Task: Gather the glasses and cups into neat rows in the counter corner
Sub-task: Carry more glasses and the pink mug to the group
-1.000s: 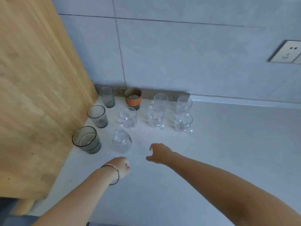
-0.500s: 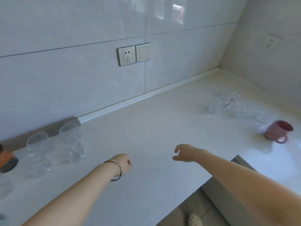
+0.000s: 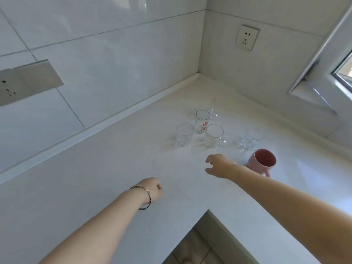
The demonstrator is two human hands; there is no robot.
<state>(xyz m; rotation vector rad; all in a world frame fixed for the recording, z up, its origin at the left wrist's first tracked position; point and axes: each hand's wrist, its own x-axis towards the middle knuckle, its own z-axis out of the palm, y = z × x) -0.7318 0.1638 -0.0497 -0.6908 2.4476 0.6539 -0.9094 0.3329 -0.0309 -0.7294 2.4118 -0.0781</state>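
Though empty, right grip (image 3: 219,165) hangs half-open.

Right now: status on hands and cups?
Right hand open, empty, short of nearest clear mug. Left hand curled, empty. Pink mug, printed glass loose on counter, ungathered. Nothing between.

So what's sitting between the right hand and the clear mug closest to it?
Nothing. In the head view, only bare white counter lies between the right hand and the nearest clear mug; the hand holds nothing.

The right forearm (image 3: 266,189) hides part of the pink mug (image 3: 264,161); a wall socket (image 3: 7,88) is cropped.
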